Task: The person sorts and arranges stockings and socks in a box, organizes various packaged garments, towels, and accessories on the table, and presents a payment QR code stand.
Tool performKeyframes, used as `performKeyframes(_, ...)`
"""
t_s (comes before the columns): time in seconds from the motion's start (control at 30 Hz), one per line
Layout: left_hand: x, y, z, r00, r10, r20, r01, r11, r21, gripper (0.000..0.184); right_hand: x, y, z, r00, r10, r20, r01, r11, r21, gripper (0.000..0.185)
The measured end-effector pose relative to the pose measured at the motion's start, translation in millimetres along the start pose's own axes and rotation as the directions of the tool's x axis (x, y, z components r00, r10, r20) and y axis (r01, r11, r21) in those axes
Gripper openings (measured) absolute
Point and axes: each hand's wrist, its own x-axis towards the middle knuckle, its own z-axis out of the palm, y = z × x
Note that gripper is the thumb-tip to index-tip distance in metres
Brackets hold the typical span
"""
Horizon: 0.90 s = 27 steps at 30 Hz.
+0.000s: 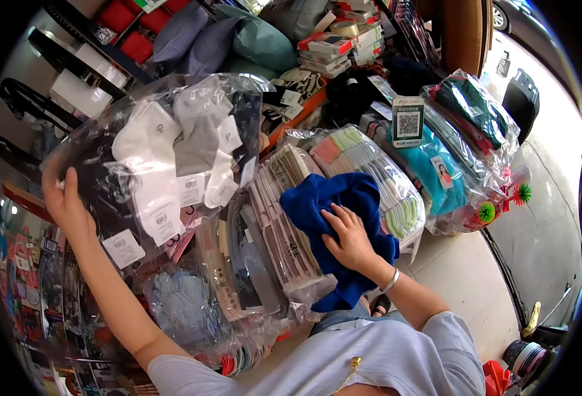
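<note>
My left hand is closed on the left edge of a clear plastic bag. Its thumb shows in front; the other fingers are mostly hidden. White socks and grey socks with paper tags lie inside the bag, which is lifted and tilted. My right hand lies flat on a crumpled blue cloth, fingers stretched out and slightly apart. The cloth covers part of a packed striped stack and a pastel folded stack, and hangs down toward my lap.
A QR code card stands on bagged teal textiles at the right. Boxes and cushions are piled at the back. More bagged goods lie in front of me. Tiled floor runs along the right.
</note>
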Motion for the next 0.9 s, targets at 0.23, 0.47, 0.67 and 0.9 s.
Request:
performKeyframes(0.23,108,-95,111,0.986,-0.022,-0.165,-0.005,0.986,-0.166,0.029,1,-1,-5,1.0,0.021,0.022,-0.022,1.0,0.018,0.051)
performKeyframes(0.47,108,-131,216,0.931,0.302,-0.206,-0.322,0.944,-0.074,0.021,7,-7,-7,0.995,0.075,0.061,-0.076,0.997,0.012,0.052)
performKeyframes(0.67,-47,-298,311,0.974,-0.039,0.224,0.035,0.999,0.024,0.011,17,-11,-8,0.992,0.103,0.072,-0.103,0.995,0.002,0.052)
performKeyframes(0.9,-126,-346,316,0.822,-0.21,0.529,0.105,0.97,0.221,0.023,27,-11,0,0.987,0.155,0.045,-0.155,0.988,-0.008,0.052)
